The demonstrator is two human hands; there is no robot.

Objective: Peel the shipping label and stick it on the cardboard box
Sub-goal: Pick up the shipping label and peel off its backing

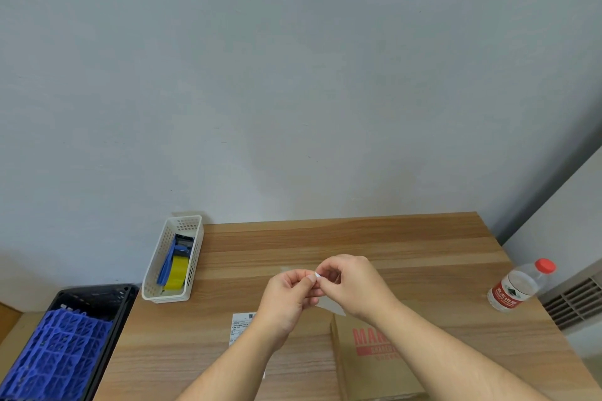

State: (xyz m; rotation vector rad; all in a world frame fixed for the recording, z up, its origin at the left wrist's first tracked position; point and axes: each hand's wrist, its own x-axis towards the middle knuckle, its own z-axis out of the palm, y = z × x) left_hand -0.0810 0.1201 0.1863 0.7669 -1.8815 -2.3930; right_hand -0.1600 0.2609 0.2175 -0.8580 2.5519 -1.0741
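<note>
While my left hand [293, 291] and right hand [353, 283] meet above the desk [407, 247], both pinch a small white corner of the label [317, 276] between fingertips. A pale, translucent sheet hangs below the right hand. Another printed white label sheet [241, 324] lies flat under my left wrist, just left of the box [374, 365] with red lettering.

label sheet [241, 326]: forearm-covered | cardboard box [371, 365]: bottom cropped | print: unreadable
</note>
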